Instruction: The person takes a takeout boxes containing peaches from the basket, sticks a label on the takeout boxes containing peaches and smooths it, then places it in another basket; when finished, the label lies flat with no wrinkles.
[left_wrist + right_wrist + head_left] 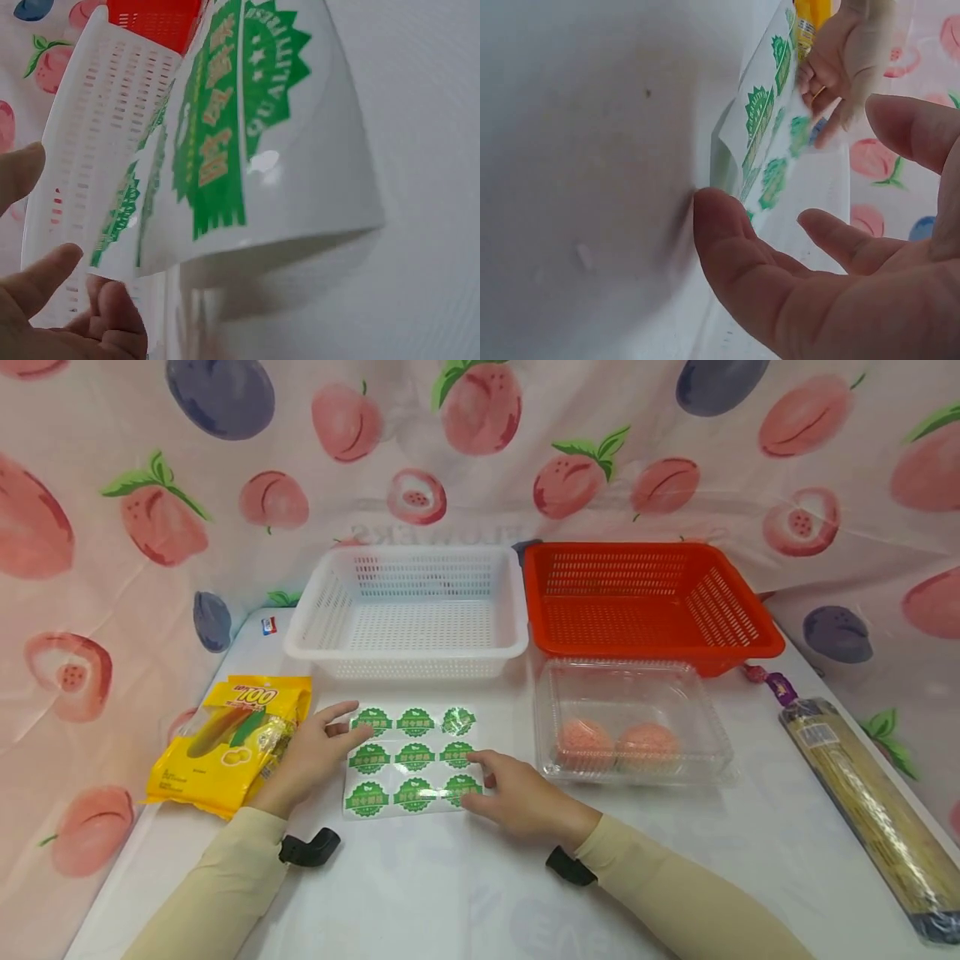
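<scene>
A white sheet of round green stickers (415,757) is on the table between the two hands; in the left wrist view its near edge curves up off the table. My left hand (317,750) is at the sheet's left edge, fingers and thumb spread apart. Whether its fingertips touch the edge I cannot tell. At the right edge, my right hand (525,795) has its fingers loosely bent and the thumb apart. In the right wrist view, a fingertip (718,206) lies right by a raised corner of the sheet. Neither hand pinches it.
A white basket (408,656) and a red basket (652,652) stand behind. The clear plastic box (633,693) at right holds two pink round items (647,747). A yellow snack bag (228,747) is left, a long noodle-like pack (862,793) far right.
</scene>
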`<action>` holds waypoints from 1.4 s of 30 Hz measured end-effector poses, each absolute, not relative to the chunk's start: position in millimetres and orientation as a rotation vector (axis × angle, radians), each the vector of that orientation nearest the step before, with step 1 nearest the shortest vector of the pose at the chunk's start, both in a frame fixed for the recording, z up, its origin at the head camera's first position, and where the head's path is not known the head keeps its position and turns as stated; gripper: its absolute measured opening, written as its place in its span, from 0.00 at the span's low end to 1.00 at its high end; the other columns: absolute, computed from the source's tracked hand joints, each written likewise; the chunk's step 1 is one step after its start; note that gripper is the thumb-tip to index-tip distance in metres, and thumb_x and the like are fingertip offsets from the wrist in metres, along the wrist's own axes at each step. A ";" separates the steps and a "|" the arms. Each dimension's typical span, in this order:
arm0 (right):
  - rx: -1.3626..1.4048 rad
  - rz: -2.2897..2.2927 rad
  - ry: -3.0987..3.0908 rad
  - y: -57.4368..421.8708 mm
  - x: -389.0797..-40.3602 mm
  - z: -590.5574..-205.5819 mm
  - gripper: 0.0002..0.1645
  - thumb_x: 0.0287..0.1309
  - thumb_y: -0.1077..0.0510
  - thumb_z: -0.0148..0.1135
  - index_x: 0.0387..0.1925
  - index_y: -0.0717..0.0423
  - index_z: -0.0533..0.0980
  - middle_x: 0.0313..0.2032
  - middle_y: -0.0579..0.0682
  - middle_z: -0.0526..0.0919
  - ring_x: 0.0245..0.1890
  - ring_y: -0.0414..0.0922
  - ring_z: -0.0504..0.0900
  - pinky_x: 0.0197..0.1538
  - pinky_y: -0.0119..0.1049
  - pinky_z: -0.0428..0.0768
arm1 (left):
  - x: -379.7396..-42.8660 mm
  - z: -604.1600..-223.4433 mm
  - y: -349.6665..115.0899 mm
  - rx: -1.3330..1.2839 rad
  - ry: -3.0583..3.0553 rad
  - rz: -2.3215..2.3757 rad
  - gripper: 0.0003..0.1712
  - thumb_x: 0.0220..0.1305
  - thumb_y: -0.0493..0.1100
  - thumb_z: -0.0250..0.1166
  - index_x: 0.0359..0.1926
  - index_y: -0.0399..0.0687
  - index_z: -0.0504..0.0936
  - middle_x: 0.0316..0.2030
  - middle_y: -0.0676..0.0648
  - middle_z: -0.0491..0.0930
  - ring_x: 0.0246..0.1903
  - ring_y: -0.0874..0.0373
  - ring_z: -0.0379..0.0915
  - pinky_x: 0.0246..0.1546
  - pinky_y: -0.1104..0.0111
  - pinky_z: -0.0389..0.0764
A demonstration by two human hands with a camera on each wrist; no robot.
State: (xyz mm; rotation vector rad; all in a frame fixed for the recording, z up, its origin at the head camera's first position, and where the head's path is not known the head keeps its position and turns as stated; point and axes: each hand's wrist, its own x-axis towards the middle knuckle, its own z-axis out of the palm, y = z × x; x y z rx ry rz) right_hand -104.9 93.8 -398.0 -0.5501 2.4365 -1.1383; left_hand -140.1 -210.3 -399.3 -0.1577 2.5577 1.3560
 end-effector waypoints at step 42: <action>-1.095 -1.466 2.792 121.1 -130.7 -348.2 0.25 0.57 0.65 0.71 0.57 0.63 0.77 0.56 0.55 0.79 0.46 0.51 0.78 0.43 0.46 0.83 | -114.8 -343.6 -190.9 0.311 2.496 1.644 0.16 0.67 0.40 0.67 0.53 0.37 0.84 0.49 0.41 0.81 0.40 0.53 0.79 0.42 0.68 0.83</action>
